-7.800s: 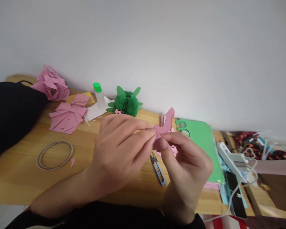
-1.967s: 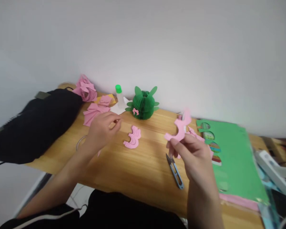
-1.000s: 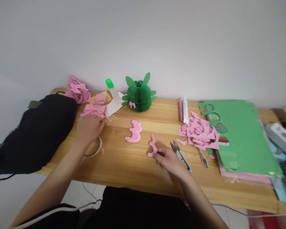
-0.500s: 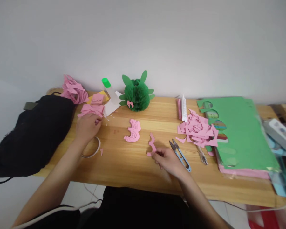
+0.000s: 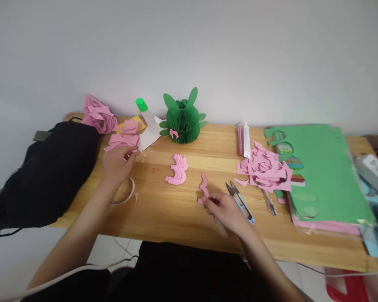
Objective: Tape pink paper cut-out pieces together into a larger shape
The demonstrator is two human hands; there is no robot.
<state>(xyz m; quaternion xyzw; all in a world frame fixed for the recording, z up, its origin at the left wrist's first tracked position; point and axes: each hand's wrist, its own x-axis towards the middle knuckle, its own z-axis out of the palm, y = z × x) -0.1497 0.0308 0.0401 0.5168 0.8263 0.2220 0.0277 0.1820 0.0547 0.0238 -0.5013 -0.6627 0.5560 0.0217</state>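
My left hand (image 5: 118, 165) is closed in a pinch just in front of some pink paper pieces (image 5: 121, 141). Pink shows at its fingertips, but whether it grips a piece I cannot make out. Thumb and fingers of my right hand (image 5: 224, 210) pinch the lower end of a wavy pink paper strip (image 5: 204, 184). Between the hands lies a stack of scalloped pink paper cutouts (image 5: 178, 170). Blue-handled thread snips (image 5: 241, 203) lie open beside my right hand. Behind stands a green honeycomb paper ball (image 5: 183, 121) with leaf shapes and a small pink bow.
A tape roll (image 5: 126, 193) lies by my left wrist, and a black bag (image 5: 47, 176) fills the left end. A green-capped glue bottle (image 5: 145, 110) stands at the back. Pink scraps (image 5: 264, 167), a white tube (image 5: 246, 140) and green paper sheets (image 5: 327, 176) are to the right.
The whole view has shifted slightly. My left hand's fingertips have lifted and drawn together near the pink pieces. My right hand still holds the wavy strip in about the same place.
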